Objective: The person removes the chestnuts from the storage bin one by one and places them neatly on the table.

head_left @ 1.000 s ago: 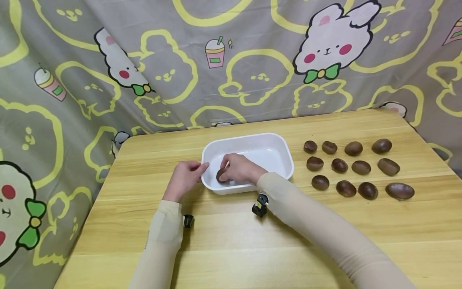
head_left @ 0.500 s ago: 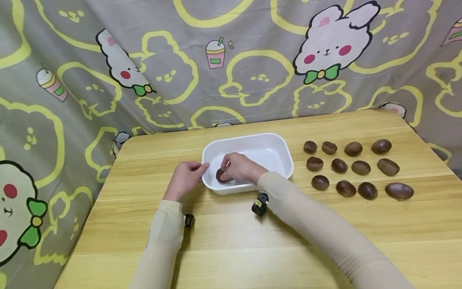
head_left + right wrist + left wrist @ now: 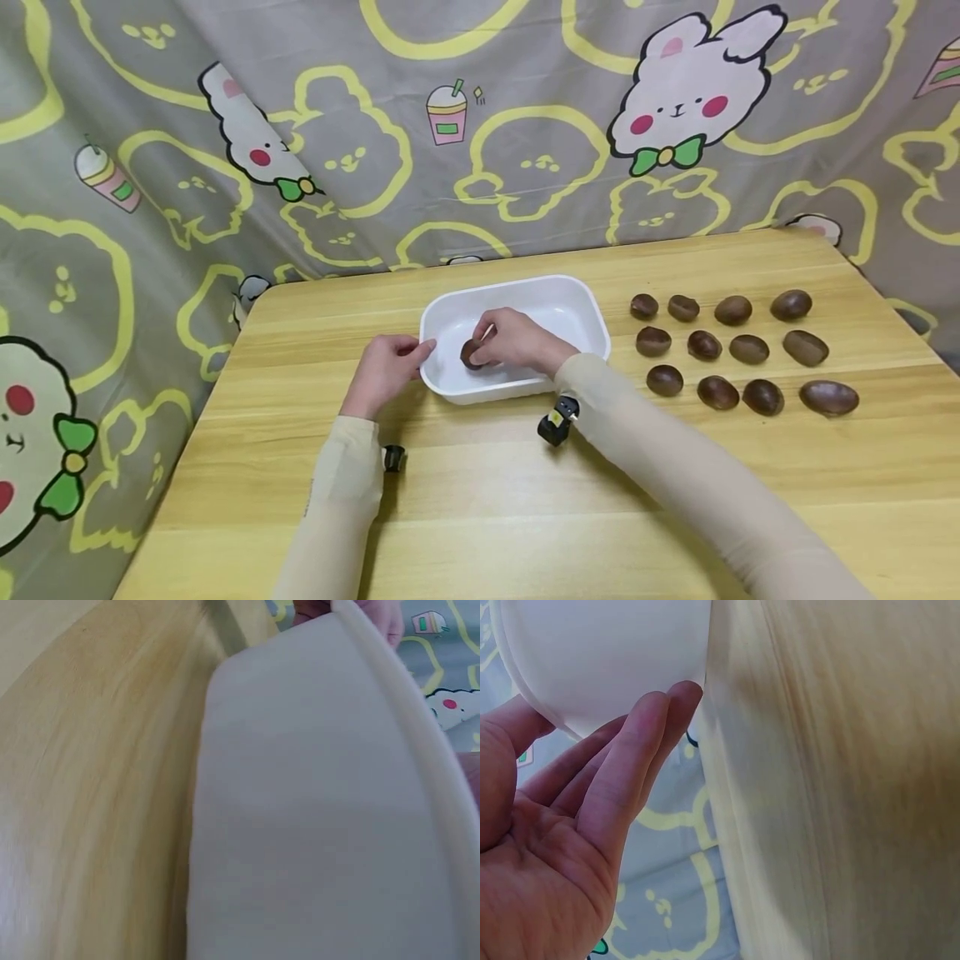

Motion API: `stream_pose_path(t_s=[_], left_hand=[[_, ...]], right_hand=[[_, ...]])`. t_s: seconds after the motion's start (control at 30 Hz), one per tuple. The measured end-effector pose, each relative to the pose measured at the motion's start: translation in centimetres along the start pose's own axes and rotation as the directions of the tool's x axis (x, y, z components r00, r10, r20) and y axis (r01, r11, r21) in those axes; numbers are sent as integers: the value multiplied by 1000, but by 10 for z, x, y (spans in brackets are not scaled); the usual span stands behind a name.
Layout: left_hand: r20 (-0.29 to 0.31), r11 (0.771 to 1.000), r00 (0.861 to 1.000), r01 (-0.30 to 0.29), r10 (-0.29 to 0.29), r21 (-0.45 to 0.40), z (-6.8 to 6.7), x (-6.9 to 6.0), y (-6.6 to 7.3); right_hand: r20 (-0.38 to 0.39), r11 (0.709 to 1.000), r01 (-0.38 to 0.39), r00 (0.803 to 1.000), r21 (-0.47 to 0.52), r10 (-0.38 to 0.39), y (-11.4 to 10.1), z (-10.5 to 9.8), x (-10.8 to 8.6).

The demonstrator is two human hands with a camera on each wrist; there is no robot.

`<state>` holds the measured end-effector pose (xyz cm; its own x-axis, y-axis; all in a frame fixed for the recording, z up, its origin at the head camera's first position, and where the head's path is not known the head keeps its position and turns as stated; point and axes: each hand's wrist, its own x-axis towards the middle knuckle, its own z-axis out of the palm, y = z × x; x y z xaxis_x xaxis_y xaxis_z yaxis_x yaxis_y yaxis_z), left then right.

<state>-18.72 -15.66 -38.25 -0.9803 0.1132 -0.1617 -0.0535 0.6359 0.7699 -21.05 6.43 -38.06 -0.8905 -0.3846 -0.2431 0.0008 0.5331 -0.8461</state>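
A white, rounded rectangular basin (image 3: pixel 555 282) sits on the wooden table. My left hand (image 3: pixel 384 373) pinches its left rim, thumb over the edge; in the left wrist view, this hand's (image 3: pixel 577 817) fingers lie against the outer wall. Inside the basin, my right hand (image 3: pixel 517 340) grips a dark-brown, chestnut-like nut (image 3: pixel 468 354) between thumb and fingers, near the basin floor. The basin wall (image 3: pixel 315 795) fills most of the right wrist view and hides the nut and nearly all of the right hand there.
Right of the basin, several similar brown nuts (image 3: pixel 705 344) lie in three rows on the wooden table (image 3: pixel 480 508), varying in size and length. A grey patterned curtain (image 3: pixel 360 192) hangs behind and left of the table. Each wrist wears a small black camera (image 3: pixel 557 421).
My right hand, holding the nut, has shifted slightly to the right and up inside the basin. My left hand stays on the rim.
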Motion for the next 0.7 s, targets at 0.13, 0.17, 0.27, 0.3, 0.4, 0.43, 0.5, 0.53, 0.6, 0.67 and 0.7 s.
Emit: stream_pose_path(t_s=[0.13,0.17,0.27,0.3,0.4,0.43,0.5,0.53,0.6,0.67,0.7], left_hand=[[-4,1000,1000,-2,2,-12,0,-1,1],[-3,1000,1000,-4,4,-17,0,-1,1],[-3,999,1000,-6,6,-31,0,-1,0],[-4,999,1000,-8,8,-33,0,-1,0],[-7,999,1000,-9,9,-32,0,-1,-1],[-6,1000,1000,-8,8,-29,0,-1,-1],[-5,1000,1000,-5,4,-26,0,-1,-1],[-4,1000,1000,-3,3,-23,0,-1,-1],[-1,1000,1000,-10,10,-16,-1,-1,-1],[-4,1000,1000,-13,13,-10,-1,-1,-1],[-7,1000,1000,-14,14,-8,-1,-1,-1]], right_hand=[[-5,997,25,1000,72,-24,4,-8,-6],[-7,996,30,1000,86,-30,4,-10,-8],[-6,993,48,999,105,-48,5,-18,-14],[-12,994,57,998,94,-56,6,-20,-15],[-27,995,75,997,65,-74,7,-29,-19],[-32,995,79,997,60,-77,8,-31,-21],[-40,995,89,995,45,-87,9,-37,-23],[-43,995,94,995,41,-93,9,-40,-26],[-47,994,108,993,35,-106,11,-46,-31],[-51,992,119,992,35,-117,13,-51,-37],[-51,991,128,991,39,-126,14,-53,-40]])
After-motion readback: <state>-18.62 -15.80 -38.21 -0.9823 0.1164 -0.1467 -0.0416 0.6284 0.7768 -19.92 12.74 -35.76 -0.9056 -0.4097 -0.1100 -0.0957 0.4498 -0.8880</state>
